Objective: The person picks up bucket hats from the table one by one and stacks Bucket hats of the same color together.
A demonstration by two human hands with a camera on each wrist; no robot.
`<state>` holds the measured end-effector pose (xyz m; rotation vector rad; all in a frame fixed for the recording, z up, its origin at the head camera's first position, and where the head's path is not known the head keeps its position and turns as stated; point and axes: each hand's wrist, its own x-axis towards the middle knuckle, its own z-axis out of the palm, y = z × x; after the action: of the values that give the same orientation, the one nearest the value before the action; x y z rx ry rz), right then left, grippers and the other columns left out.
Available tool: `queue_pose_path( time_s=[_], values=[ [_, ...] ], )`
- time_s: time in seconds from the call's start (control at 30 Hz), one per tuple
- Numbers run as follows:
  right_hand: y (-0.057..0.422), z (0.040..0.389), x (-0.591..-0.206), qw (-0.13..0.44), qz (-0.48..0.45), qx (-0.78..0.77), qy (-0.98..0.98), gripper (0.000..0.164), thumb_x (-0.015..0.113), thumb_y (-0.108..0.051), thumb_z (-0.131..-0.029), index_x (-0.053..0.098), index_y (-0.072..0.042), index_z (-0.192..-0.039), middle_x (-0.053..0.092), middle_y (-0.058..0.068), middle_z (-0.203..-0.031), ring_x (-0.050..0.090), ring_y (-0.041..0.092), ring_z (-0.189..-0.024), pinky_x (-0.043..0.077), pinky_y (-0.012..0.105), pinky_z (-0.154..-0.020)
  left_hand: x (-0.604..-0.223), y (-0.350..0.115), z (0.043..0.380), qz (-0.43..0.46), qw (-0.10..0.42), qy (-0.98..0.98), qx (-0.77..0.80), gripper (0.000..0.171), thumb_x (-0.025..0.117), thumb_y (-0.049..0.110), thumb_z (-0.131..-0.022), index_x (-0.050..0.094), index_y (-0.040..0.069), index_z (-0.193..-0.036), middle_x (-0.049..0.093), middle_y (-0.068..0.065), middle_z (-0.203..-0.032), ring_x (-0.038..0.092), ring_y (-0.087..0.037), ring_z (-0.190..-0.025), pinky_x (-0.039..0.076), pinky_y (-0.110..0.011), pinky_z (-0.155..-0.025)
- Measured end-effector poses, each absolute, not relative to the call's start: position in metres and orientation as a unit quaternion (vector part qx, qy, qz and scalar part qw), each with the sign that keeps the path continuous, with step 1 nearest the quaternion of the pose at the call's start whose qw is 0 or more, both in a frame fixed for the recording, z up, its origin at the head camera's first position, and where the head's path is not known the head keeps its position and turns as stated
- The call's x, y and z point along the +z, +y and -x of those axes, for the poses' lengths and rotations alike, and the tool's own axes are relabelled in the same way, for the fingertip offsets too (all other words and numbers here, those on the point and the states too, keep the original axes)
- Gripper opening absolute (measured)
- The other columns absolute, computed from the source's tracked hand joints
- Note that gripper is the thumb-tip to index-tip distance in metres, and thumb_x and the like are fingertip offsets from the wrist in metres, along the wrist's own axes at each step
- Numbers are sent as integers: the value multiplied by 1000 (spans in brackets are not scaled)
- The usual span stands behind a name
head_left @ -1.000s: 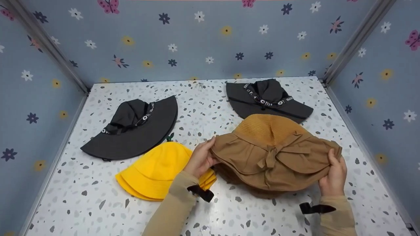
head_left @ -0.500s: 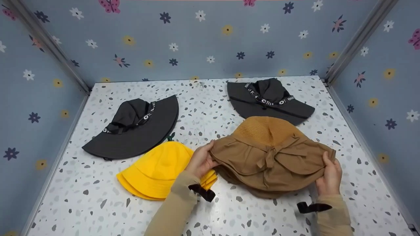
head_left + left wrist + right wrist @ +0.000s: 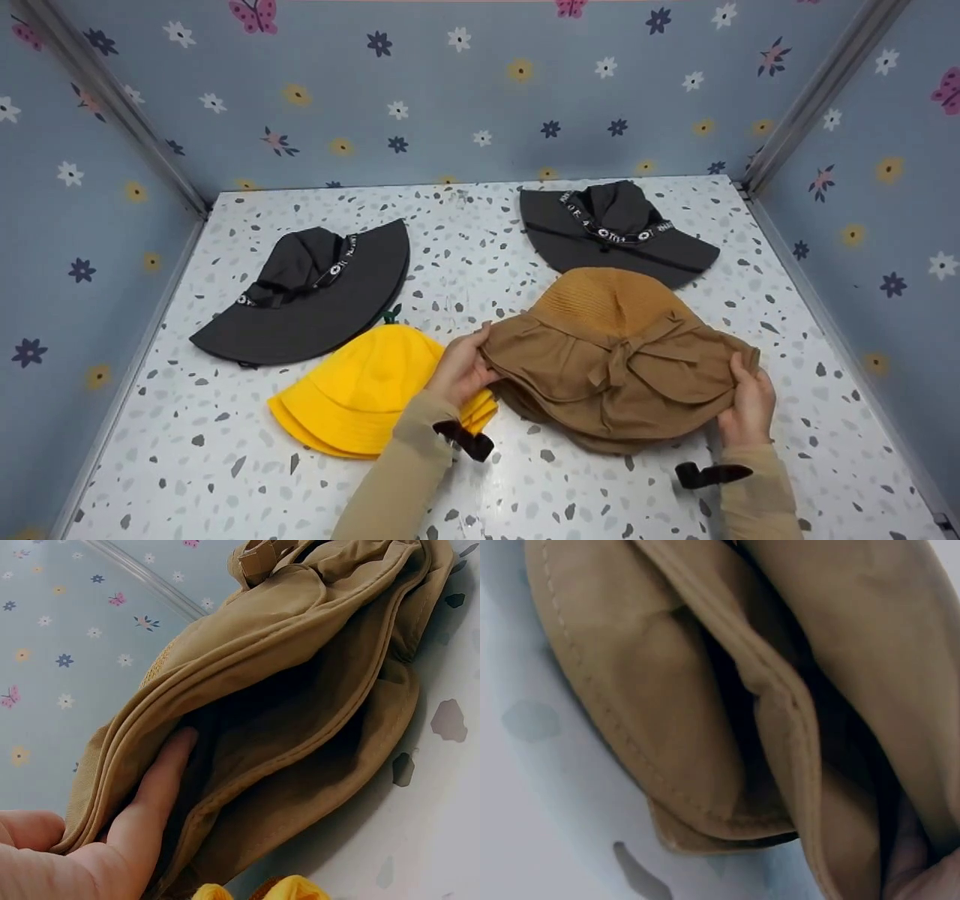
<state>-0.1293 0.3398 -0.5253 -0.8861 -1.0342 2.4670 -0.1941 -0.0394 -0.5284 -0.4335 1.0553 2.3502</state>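
Observation:
A brown sun hat (image 3: 615,360) with a woven tan crown and a fabric bow lies in front of me, its wide brim toward me. My left hand (image 3: 461,367) pinches the brim's left edge, thumb outside and fingers tucked in between the layers, as the left wrist view shows. At the right edge of the same brim, my right hand (image 3: 750,397) grips the cloth between thumb and fingers. Below the top brim, further brown brim layers (image 3: 300,817) show, with dark gaps between them. In the right wrist view the brown brim (image 3: 660,705) fills most of the picture.
A yellow bucket hat (image 3: 367,390) with a green sprout on top lies beside my left forearm. Behind it sits a black wide-brimmed hat (image 3: 330,315). Another black hat (image 3: 622,247) lies at the back right, partly covered by the brown crown. Flower-patterned walls (image 3: 480,90) enclose the speckled table (image 3: 225,487).
My right hand has moved a little to the left and down, drawing the right side of the brown brim inward. The left hand stays nearly still. The other hats keep their places.

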Motion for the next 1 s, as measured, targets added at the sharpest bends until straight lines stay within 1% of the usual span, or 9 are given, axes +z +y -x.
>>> queue_pose_path(
  time_s=[0.17, 0.43, 0.6, 0.67, 0.73, 0.83, 0.9, 0.97, 1.0],
  values=[
    [340, 129, -528, 151, 317, 863, -364, 14, 64, -11, -95, 63, -10, -109, 70, -3, -97, 66, 8, -93, 57, 21, -78, -529, -39, 195, 166, 260, 394, 866, 37, 37, 25, -108, 54, 0, -130, 73, -7, -102, 71, -18, -92, 57, -38, -90],
    [340, 130, -531, 144, 327, 852, -382, 15, 64, -13, -95, 62, -11, -109, 69, -4, -99, 66, 7, -95, 57, 20, -79, -530, -36, 196, 163, 262, 394, 866, 41, 31, 25, -109, 49, -1, -136, 69, -8, -107, 69, -18, -97, 50, -45, -102],
    [341, 131, -532, 135, 347, 842, -391, 13, 65, -11, -94, 63, -12, -106, 70, -6, -94, 66, 6, -91, 57, 19, -77, -529, -36, 195, 171, 255, 395, 866, 37, 34, 23, -109, 51, 0, -132, 69, -8, -107, 69, -18, -97, 51, -45, -101],
    [342, 131, -532, 131, 358, 828, -411, 20, 66, -11, -94, 61, -11, -113, 69, -7, -94, 65, 4, -89, 56, 17, -77, -528, -36, 194, 174, 251, 391, 868, 34, 37, 21, -108, 51, 1, -132, 69, -7, -108, 68, -18, -97, 52, -44, -100],
    [343, 131, -532, 128, 363, 817, -429, 38, 67, -11, -93, 56, -11, -130, 67, -9, -99, 65, 2, -88, 55, 15, -79, -526, -37, 193, 172, 248, 389, 870, 35, 39, 18, -108, 48, 1, -136, 67, -7, -111, 68, -18, -98, 53, -43, -98],
    [346, 129, -531, 121, 364, 807, -449, 69, 68, -10, -92, 34, -12, -152, 61, -8, -118, 64, -3, -89, 53, 12, -82, -523, -38, 193, 171, 243, 386, 873, 40, 41, 14, -106, 42, 3, -145, 65, -6, -114, 67, -19, -98, 54, -40, -95],
    [348, 127, -530, 123, 359, 810, -447, 80, 70, -7, -91, 24, -11, -157, 56, -7, -127, 64, -4, -90, 53, 12, -84, -522, -38, 193, 167, 238, 391, 873, 43, 41, 11, -106, 38, 4, -149, 63, -6, -116, 66, -18, -98, 55, -38, -91],
    [348, 127, -530, 131, 356, 813, -442, 83, 71, -4, -89, 24, -10, -157, 57, -6, -127, 64, -3, -91, 53, 12, -84, -519, -38, 194, 168, 229, 401, 871, 44, 41, 9, -106, 38, 4, -150, 62, -6, -117, 65, -18, -97, 56, -35, -87],
    [349, 127, -529, 140, 353, 813, -441, 83, 71, -1, -88, 25, -8, -156, 59, -5, -123, 64, -2, -92, 53, 13, -84, -518, -38, 194, 168, 223, 408, 869, 45, 41, 8, -105, 38, 4, -150, 61, -7, -119, 64, -17, -97, 56, -34, -86]
  ],
)
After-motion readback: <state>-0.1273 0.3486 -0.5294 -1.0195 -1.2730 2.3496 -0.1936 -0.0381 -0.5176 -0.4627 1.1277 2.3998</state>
